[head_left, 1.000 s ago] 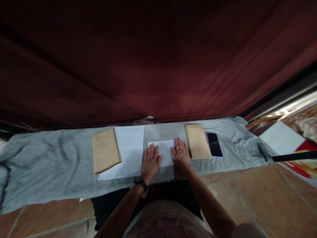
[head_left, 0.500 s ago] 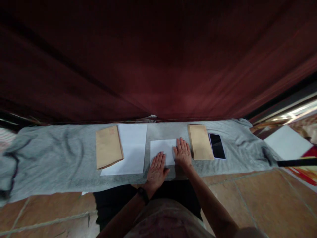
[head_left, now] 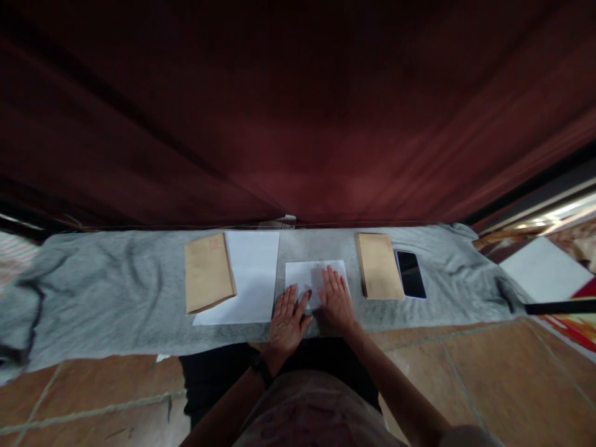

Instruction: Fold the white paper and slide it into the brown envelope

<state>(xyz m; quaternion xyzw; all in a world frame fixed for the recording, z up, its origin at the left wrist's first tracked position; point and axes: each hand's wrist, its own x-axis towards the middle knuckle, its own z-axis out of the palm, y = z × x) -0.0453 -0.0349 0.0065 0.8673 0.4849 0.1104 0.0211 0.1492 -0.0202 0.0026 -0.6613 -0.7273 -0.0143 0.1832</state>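
1. The left hand (head_left: pixel 285 323) has shifted toward the small white paper's near-left corner; fingers spread, laid flat, grasping nothing.
2. The small white paper (head_left: pixel 302 274) lies under both hands' fingers, nearer the grey cloth's (head_left: pixel 112 292) front edge; pressure now seems nearer its middle.
3. The right hand (head_left: pixel 338 303) has slid inward, baring the far-right corner; flat, gripping nothing.

1. Smooth, matt white paper makes up a small sheet (head_left: pixel 305 277) and a larger sheet (head_left: pixel 254 273).
2. Matt brown paper forms a left packet (head_left: pixel 209 275) and a right packet (head_left: pixel 380 267).
3. A phone (head_left: pixel 410 274) presents a smooth, glassy black screen.
4. A grey cloth (head_left: pixel 102 285) looks fuzzy and matt.
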